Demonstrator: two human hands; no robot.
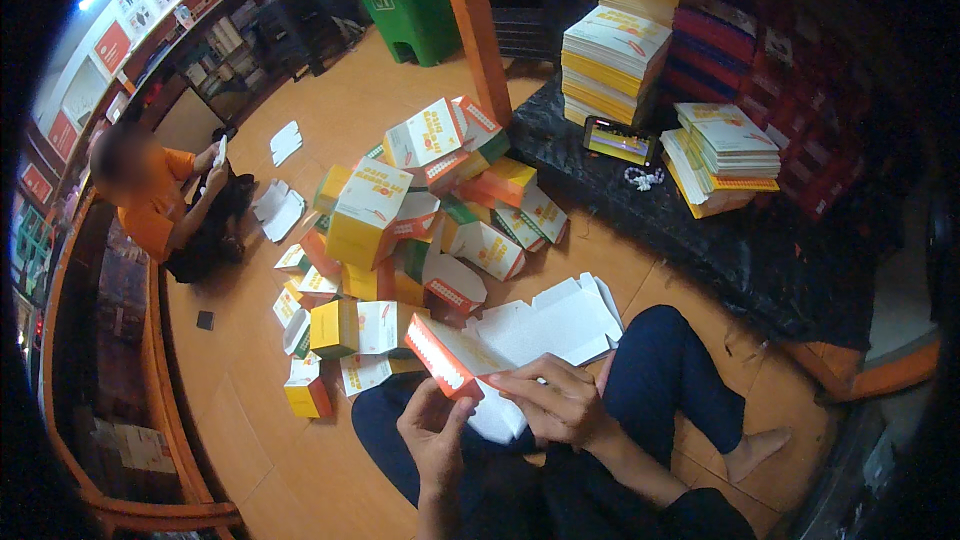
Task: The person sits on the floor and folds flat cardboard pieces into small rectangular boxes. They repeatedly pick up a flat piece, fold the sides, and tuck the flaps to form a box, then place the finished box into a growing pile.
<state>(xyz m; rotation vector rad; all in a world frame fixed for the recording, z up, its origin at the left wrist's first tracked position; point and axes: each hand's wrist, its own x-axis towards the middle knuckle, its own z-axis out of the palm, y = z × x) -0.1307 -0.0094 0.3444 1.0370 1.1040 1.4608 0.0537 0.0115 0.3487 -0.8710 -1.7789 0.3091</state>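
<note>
A partly folded carton box [440,357], with an orange side and a white inside, is held over my lap. My left hand [432,432] grips its lower orange edge between thumb and fingers. From the other side my right hand [555,402] pinches the white flap near the same corner; its fingertips are partly hidden. Just beyond my hands, flat unfolded carton sheets [550,325] lie white side up on the floor by my bent knee. Ahead and to the left rises a heap of folded cartons [365,205] in yellow, orange, green and white.
Stacks of flat cartons [612,65] and a propped phone [618,140] sit on a black-covered platform [600,185] at right. A green bin [410,10] stands by an orange post [475,30]. At left another person [165,195] in orange sits holding a white piece.
</note>
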